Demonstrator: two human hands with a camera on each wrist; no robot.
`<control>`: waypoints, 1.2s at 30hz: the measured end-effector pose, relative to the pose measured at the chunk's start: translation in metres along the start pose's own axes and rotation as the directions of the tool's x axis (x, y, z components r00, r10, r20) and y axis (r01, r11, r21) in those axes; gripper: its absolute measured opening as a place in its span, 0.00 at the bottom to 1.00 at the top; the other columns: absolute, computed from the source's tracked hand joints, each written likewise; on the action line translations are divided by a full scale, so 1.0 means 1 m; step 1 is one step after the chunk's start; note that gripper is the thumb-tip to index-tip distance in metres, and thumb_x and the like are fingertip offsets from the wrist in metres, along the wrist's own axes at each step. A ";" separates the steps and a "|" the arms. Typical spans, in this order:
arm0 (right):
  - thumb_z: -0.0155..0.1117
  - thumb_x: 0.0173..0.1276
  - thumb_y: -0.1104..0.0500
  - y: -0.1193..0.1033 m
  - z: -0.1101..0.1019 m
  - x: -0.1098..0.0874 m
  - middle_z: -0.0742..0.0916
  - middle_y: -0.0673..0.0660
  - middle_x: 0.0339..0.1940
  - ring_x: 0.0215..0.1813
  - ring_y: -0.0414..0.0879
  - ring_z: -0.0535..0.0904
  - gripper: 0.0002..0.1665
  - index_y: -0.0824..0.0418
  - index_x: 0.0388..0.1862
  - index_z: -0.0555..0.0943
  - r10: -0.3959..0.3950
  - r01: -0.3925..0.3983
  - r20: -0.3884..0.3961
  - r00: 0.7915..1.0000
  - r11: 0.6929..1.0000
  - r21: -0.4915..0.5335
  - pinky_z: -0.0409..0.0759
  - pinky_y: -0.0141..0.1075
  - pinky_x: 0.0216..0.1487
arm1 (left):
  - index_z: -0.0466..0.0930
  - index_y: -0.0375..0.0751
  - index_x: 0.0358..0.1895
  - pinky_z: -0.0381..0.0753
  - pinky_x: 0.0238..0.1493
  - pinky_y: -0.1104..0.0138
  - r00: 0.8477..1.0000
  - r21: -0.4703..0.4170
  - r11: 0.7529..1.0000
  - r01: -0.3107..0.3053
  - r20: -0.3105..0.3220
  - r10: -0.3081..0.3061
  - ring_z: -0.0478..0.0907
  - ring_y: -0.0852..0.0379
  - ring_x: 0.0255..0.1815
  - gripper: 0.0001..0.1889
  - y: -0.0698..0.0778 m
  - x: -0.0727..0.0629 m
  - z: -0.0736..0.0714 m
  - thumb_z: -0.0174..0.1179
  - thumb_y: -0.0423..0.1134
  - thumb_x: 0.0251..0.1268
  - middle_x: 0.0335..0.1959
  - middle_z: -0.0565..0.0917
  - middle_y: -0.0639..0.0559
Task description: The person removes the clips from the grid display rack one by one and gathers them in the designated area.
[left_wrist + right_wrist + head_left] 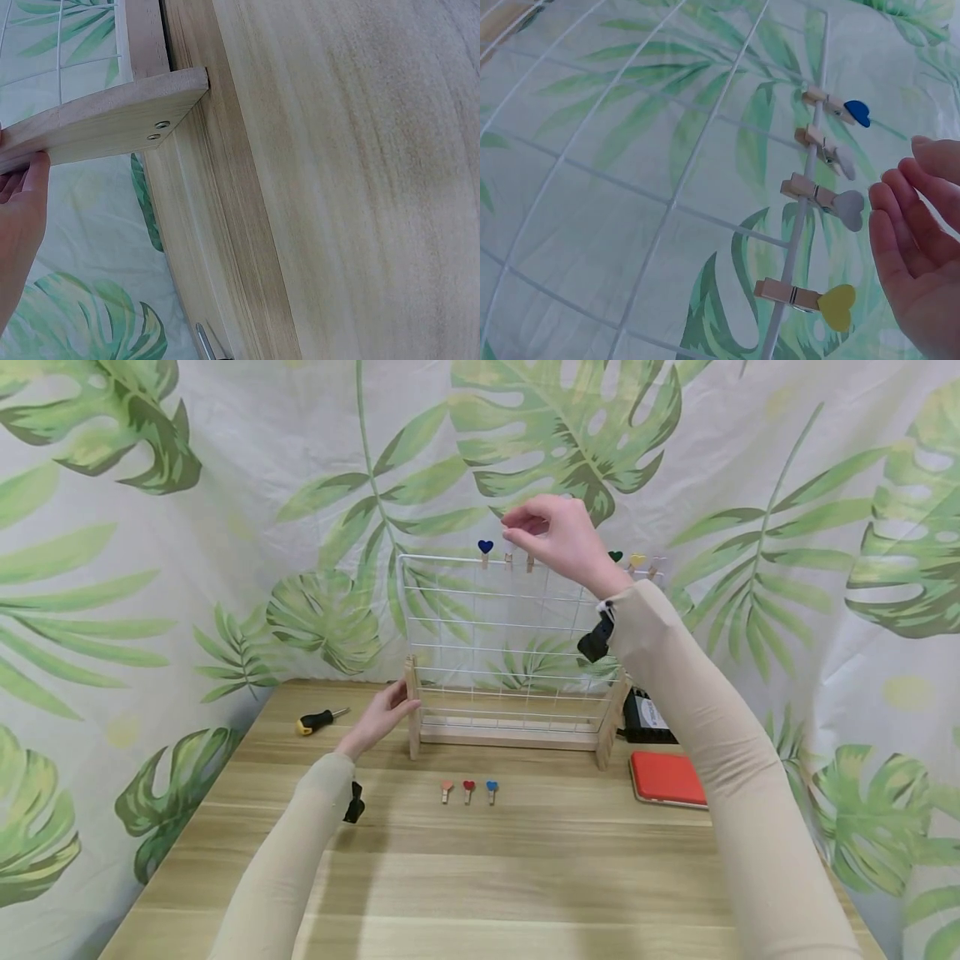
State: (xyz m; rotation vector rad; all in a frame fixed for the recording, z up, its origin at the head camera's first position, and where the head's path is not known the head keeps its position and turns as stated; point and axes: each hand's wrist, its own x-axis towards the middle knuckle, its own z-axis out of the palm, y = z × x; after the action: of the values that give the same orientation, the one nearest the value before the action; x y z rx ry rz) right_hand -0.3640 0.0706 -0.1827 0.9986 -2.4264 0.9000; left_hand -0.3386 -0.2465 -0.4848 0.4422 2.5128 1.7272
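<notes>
A white wire grid rack [498,623] stands on wooden legs on the table. My left hand [384,717] grips its left wooden upright [97,124], with the thumb against the near face. Above the top wire is my right hand [558,539], fingers bent loosely and holding nothing. In the right wrist view it is just off the heart-topped clothespins clipped along that wire: a dark blue one [857,112], two whitish ones, the nearer [847,210], and a yellow one [836,307]. A green-heart clothespin [616,557] sits farther right.
Peach, red and blue heart clothespins [468,791] lie in a row before the rack. A screwdriver [318,721] lies at the left. A red case [667,778] and a black box [647,718] are at the right. A leaf-print cloth [247,527] hangs behind.
</notes>
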 end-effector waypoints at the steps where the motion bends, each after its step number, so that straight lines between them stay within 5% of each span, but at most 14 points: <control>1: 0.64 0.72 0.57 0.001 0.001 0.004 0.89 0.59 0.49 0.48 0.46 0.85 0.14 0.62 0.51 0.86 0.001 -0.001 0.014 1.000 1.000 -0.004 0.83 0.35 0.56 | 0.45 0.30 0.79 0.62 0.76 0.44 1.000 -0.001 1.000 0.003 -0.005 -0.003 0.59 0.34 0.77 0.36 0.000 0.000 0.000 0.51 0.40 0.78 0.76 0.59 0.28; 13: 0.64 0.71 0.54 -0.001 0.011 0.022 0.90 0.59 0.43 0.40 0.45 0.84 0.13 0.60 0.46 0.88 0.004 0.013 0.185 0.983 0.996 -0.088 0.80 0.31 0.47 | 0.43 0.30 0.79 0.61 0.77 0.44 0.999 -0.011 0.999 0.048 0.008 -0.048 0.57 0.34 0.78 0.36 0.010 -0.004 0.002 0.50 0.40 0.78 0.76 0.58 0.29; 36: 0.65 0.70 0.58 -0.006 0.020 0.025 0.91 0.60 0.36 0.34 0.44 0.84 0.10 0.62 0.38 0.90 -0.014 0.028 0.104 0.994 0.991 -0.132 0.77 0.27 0.39 | 0.45 0.31 0.79 0.61 0.77 0.45 1.000 -0.029 0.999 0.029 -0.007 -0.030 0.58 0.36 0.78 0.36 0.004 -0.001 0.001 0.51 0.39 0.78 0.76 0.59 0.29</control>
State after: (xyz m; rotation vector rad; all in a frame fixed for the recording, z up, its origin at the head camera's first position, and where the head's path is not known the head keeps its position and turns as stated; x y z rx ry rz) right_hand -0.3787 0.0412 -0.1814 1.0431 -2.5184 0.6843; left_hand -0.3363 -0.2445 -0.4817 0.3953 2.4830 1.7555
